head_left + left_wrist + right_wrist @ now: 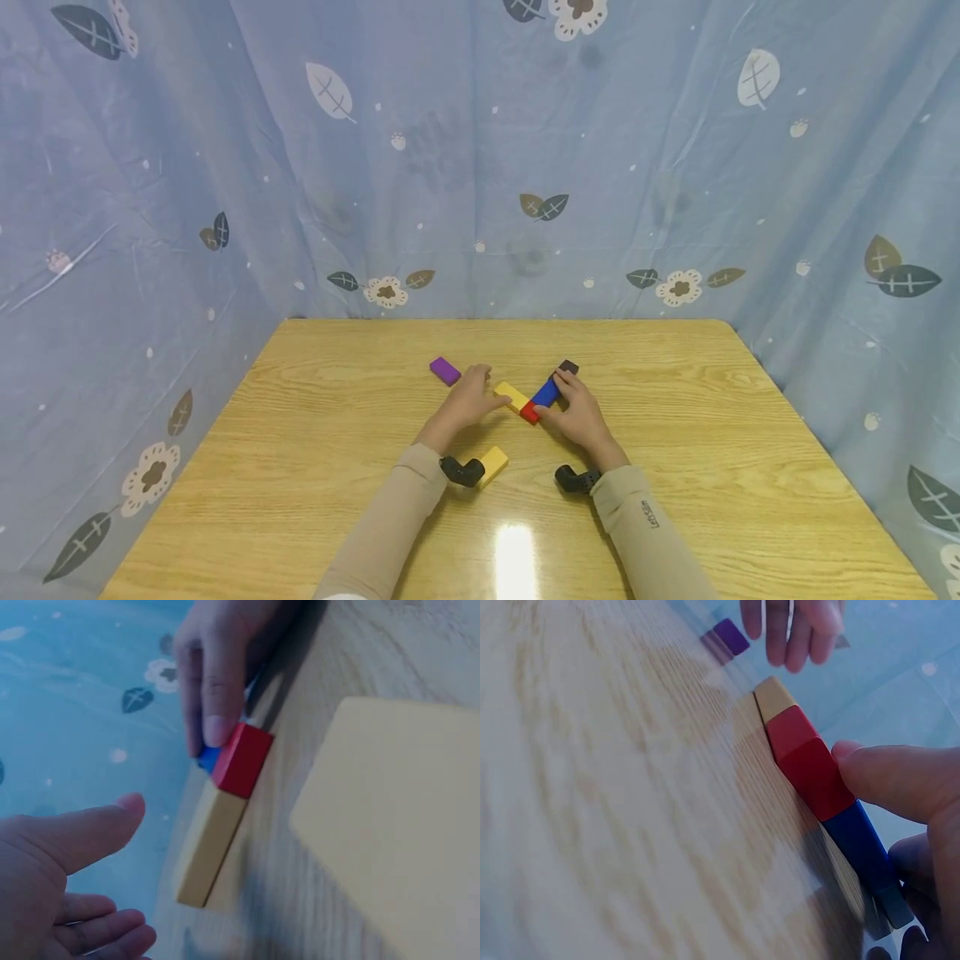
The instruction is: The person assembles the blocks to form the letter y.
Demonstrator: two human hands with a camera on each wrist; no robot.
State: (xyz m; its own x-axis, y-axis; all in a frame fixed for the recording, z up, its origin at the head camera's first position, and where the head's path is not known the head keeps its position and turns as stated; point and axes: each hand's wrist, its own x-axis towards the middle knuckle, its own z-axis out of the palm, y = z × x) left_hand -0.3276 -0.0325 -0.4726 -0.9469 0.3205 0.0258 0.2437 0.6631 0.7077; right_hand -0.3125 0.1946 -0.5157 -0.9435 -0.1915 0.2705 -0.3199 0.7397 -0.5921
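Note:
On the table a yellow block [513,397], a red block [530,412], a blue block [546,393] and a black block [569,367] form a V shape, with the red one at the corner. My right hand [581,414] holds the blue arm of it from the right. Its thumb lies against the red block [810,769], and its fingers curl over near the blue and black ones, partly hidden. Left of the yellow block my left hand [467,402] is spread, holding nothing. In the left wrist view its thumb [97,829] stands apart from the blocks.
A purple block [445,371] lies beyond my left hand. Another yellow block [492,467] lies nearer me, beside the left wrist camera [462,472]. A patterned blue curtain [480,167] encloses the wooden table [337,467] at the back and sides.

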